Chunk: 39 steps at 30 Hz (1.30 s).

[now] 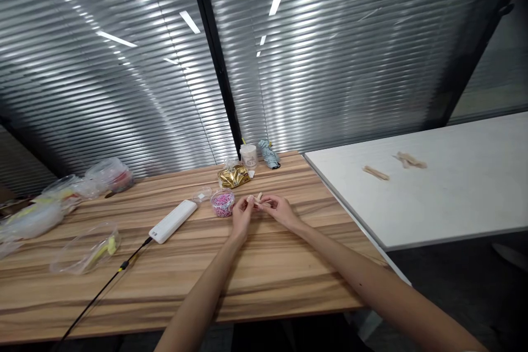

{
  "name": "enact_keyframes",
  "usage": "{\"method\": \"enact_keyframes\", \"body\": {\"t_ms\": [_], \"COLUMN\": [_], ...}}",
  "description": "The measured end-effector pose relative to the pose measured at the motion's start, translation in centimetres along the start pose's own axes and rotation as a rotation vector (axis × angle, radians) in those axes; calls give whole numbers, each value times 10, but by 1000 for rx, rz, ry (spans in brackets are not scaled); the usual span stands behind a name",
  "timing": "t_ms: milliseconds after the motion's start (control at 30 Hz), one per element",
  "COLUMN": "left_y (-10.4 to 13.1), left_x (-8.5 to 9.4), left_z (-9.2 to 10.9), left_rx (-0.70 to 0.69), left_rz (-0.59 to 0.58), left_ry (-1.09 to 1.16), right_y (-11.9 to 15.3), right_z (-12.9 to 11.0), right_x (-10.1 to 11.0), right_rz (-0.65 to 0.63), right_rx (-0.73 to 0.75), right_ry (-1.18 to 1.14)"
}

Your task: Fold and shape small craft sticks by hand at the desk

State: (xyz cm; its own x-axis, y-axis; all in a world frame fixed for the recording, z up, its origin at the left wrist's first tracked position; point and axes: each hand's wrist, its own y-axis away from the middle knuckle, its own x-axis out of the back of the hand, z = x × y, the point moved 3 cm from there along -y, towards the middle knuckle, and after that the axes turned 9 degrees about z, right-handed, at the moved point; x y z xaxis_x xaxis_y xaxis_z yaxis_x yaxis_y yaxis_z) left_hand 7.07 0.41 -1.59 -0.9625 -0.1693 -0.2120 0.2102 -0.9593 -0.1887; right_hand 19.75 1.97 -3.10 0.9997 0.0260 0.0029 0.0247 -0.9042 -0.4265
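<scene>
Over the wooden table, my left hand (242, 213) and my right hand (279, 210) meet, fingers closed in pinches. Between their fingertips is a small pale beige, stick-like piece (259, 197); it is too small and partly covered to name exactly. Just left of my left hand stands a round clear tub (223, 203) filled with pink and purple bits that look like small rubber bands. Its clear lid (202, 194) seems to lie beside it. A gold foil packet (234, 176) is behind the tub.
A white power bank (173, 221) with a black cable (99, 292) lies left. Further left are a clear plastic bag (86, 250) and several more bags (109, 173). A white cup (248, 156) and blue-grey pouch (269, 154) stand behind. Thin sticks (375, 172) lie on the white table (454, 198).
</scene>
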Motion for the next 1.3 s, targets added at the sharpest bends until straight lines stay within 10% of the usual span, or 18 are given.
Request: {"method": "enact_keyframes", "body": {"t_ms": [1300], "left_y": [-6], "left_x": [6], "left_z": [-4], "left_rx": [-58], "left_rz": [41], "left_ry": [-171], "right_y": [6], "right_z": [-14], "right_x": [3], "right_rz": [7], "right_rx": [211], "right_ry": [378]}}
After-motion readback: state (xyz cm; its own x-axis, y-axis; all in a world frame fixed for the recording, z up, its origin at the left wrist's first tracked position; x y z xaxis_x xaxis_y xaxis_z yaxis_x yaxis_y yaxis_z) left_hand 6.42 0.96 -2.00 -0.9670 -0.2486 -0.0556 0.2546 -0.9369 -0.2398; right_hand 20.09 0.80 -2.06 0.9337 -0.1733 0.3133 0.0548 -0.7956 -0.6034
